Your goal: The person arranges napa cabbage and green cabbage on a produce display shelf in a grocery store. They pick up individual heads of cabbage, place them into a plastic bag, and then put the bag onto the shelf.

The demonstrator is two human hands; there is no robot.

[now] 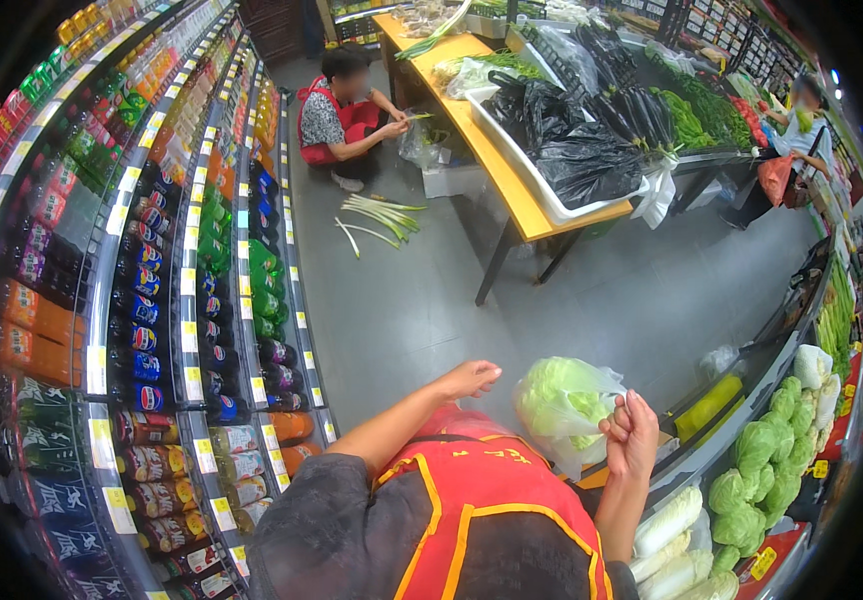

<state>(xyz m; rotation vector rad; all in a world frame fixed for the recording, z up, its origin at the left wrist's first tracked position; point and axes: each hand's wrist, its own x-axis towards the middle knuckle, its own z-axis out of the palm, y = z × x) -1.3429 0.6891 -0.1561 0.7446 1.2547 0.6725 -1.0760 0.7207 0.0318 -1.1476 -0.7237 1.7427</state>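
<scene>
My right hand (630, 431) grips the gathered edge of a thin clear plastic bag (578, 442). Inside the bag sits a pale green head of leafy vegetable (551, 394), probably lettuce or cabbage, hanging in front of my red apron (491, 472). To the left of the bag, my left hand (470, 379) is in the air with its fingers loosely bent and nothing in them. A gap separates it from the bag.
Drink shelves (191, 315) line the left. Green cabbages (765, 450) and napa cabbages (668, 521) fill the right rack. Ahead, a wooden table (506, 176) holds a white tub (551, 214) of black bags. Scallions (386, 217) lie on the floor by a crouching person (341, 112).
</scene>
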